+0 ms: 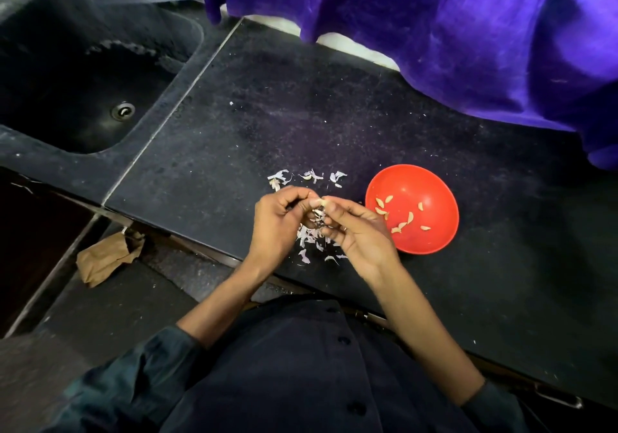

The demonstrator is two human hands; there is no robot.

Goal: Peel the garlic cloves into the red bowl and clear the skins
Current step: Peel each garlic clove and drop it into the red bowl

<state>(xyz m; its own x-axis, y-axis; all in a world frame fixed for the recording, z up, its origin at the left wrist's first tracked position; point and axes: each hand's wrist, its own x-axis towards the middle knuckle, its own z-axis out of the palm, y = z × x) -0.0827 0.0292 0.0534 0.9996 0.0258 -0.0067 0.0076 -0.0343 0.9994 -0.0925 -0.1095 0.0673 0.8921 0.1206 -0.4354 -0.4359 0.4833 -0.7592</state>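
A red bowl [431,242] sits on the dark counter to the right of my hands, with several peeled garlic cloves [401,217] lying inside. My left hand [277,222] and my right hand [357,232] meet over the counter's front edge, fingertips pinched together on one garlic clove [322,201] held between them. Loose white and purplish skins [309,235] lie scattered under and between my hands. More skin scraps [307,176] lie in a row just beyond my fingers.
A black sink [83,98] with a drain is sunk into the counter at the left. Purple cloth [451,31] hangs over the counter's back right. A crumpled brown paper bag [107,257] lies on the lower ledge at the left front.
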